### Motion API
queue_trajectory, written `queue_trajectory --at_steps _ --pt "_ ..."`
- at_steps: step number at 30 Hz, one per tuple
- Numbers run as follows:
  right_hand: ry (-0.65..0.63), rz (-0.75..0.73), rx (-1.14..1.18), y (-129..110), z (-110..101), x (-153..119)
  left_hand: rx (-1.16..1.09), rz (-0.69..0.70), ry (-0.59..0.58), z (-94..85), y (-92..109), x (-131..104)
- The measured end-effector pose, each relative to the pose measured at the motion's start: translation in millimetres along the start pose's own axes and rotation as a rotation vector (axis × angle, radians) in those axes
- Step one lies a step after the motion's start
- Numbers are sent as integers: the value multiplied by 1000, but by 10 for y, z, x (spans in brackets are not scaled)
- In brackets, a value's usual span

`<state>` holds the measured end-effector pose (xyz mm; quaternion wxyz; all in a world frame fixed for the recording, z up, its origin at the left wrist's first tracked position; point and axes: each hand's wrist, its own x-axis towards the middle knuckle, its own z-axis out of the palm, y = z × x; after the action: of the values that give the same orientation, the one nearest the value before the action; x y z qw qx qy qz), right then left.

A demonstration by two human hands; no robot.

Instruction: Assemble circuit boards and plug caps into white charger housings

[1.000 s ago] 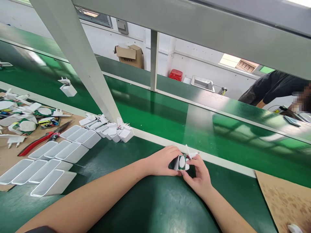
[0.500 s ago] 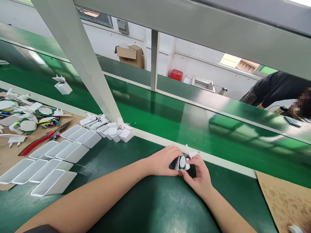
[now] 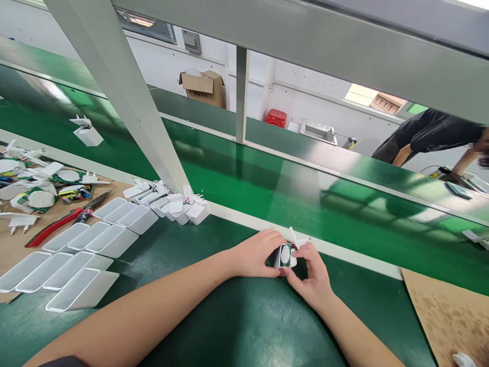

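Observation:
My left hand is closed around a white casing near the bench's back edge. A green circuit board with a white round pad sits at the casing's open end. On the other side, my right hand pinches the board assembly with thumb and fingers. A white plug piece sticks up by my right fingertips, joined by thin reddish wires. How far the board is inside the casing is hard to tell.
Open white casings stand in rows at left, beside red-handled cutters and a pile of boards. Casings with plugs line the bench edge. A belt runs behind; a person leans at right.
The casing with a plug on the belt has shifted left, and a white piece has appeared on the belt at right. The other person's arms have moved. My hands look nearly still.

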<state>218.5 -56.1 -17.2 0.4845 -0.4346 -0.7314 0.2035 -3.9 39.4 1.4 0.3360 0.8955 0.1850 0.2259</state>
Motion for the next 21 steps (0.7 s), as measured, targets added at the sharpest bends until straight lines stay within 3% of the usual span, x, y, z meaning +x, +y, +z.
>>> queue_trajectory --at_steps 21 --pt "6 17 16 -6 7 8 32 -33 -24 3 0 4"
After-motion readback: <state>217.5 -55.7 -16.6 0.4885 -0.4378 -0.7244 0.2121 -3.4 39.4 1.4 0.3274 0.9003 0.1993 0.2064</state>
